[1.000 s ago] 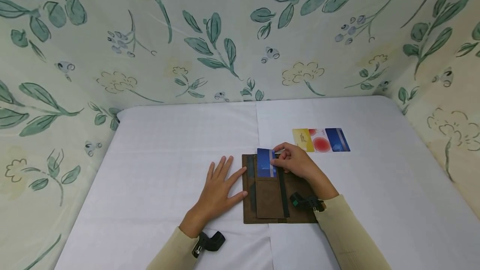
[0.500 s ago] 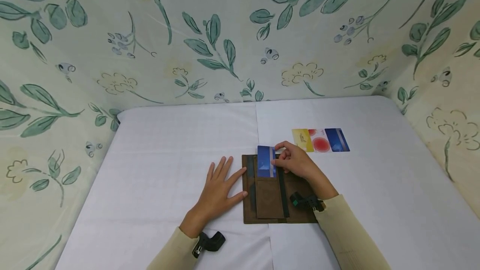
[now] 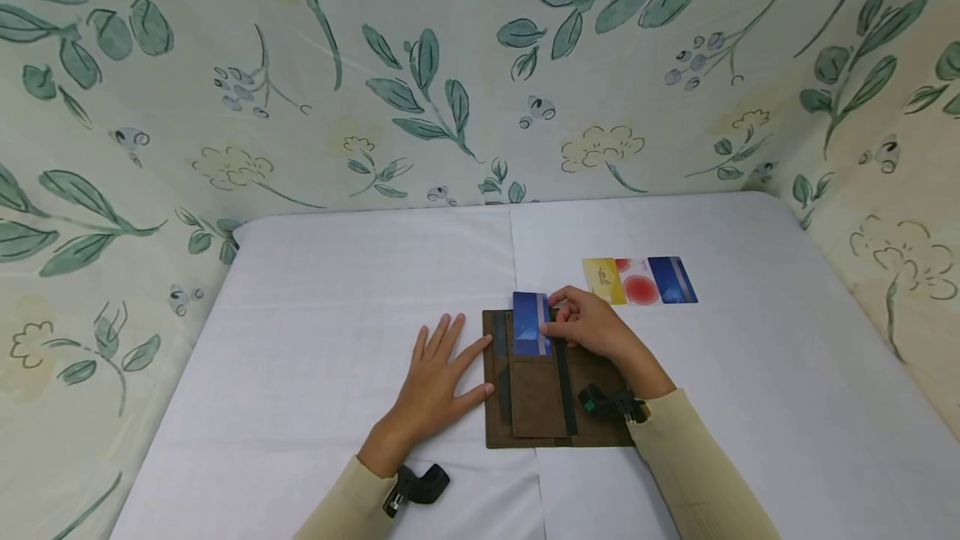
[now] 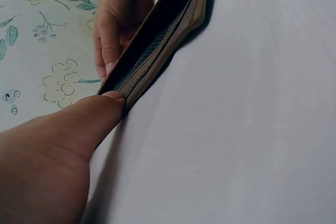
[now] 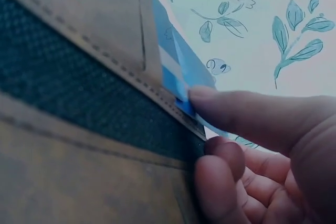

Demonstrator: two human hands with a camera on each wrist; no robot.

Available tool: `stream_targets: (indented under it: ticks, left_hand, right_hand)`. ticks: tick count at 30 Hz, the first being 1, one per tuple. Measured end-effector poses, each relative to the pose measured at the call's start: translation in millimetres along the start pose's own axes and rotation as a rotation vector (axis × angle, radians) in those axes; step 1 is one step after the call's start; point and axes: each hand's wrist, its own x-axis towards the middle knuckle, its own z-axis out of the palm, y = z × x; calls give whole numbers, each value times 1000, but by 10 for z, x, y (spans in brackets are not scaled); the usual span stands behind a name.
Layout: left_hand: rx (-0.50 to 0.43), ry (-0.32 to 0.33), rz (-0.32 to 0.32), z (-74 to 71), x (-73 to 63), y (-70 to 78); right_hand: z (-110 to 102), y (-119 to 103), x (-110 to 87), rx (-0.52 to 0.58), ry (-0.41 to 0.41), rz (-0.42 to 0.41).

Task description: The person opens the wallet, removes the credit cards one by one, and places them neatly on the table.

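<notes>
A brown leather wallet (image 3: pixel 536 407) lies unfolded on the white cloth. From a slot near its top edge sticks a blue bank card (image 3: pixel 528 325), its lower end hidden in the slot. My right hand (image 3: pixel 592 323) pinches the card's right side; in the right wrist view the thumb (image 5: pixel 205 99) presses on the card (image 5: pixel 184 72) beside the stitched leather. Fingers spread, my left hand (image 3: pixel 435 386) lies on the cloth and touches the wallet's left edge. The left wrist view shows the left thumb (image 4: pixel 105 103) on that edge.
Beyond the wallet, to the right, a yellow card (image 3: pixel 602 280), a white card with red circles (image 3: pixel 641 286) and another blue card (image 3: pixel 672 280) lie side by side. A floral cloth (image 3: pixel 450 65) hangs behind the table (image 3: pixel 337 273).
Between the first two frames the blue card slid slightly out of its slot, away from me, in the right hand's pinch. Since then it has hardly moved. The left hand stays put.
</notes>
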Motion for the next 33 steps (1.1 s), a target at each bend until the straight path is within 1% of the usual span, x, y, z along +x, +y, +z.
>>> stream_targets:
  ticks: [3, 6, 9, 11, 16, 19, 24, 29, 33]
  left_hand:
    - [-4, 8, 4, 1, -2, 1]
    - [-8, 1, -1, 1, -5, 2]
    - [-14, -11, -10, 1, -9, 5]
    - [-17, -8, -10, 1, -11, 6]
    - [-12, 31, 14, 8, -1, 3]
    - [-9, 44, 25, 7, 3, 6]
    - [-19, 30, 18, 9, 0, 13]
    - [-12, 13, 3, 8, -7, 14]
    - [-7, 11, -2, 9, -9, 9]
  right_hand:
    - [2, 5, 3, 21, 22, 18]
    - [6, 15, 12, 52, 36, 35]
    - [7, 26, 19, 62, 35, 38]
    - [6, 27, 21, 63, 35, 33]
    - [-14, 9, 18, 67, 48, 4]
    - [-27, 10, 14, 73, 50, 5]
    - [-40, 23, 5, 89, 41, 21]
    - [-47, 22, -6, 99, 29, -2]
    - [-57, -15, -22, 100, 11, -11]
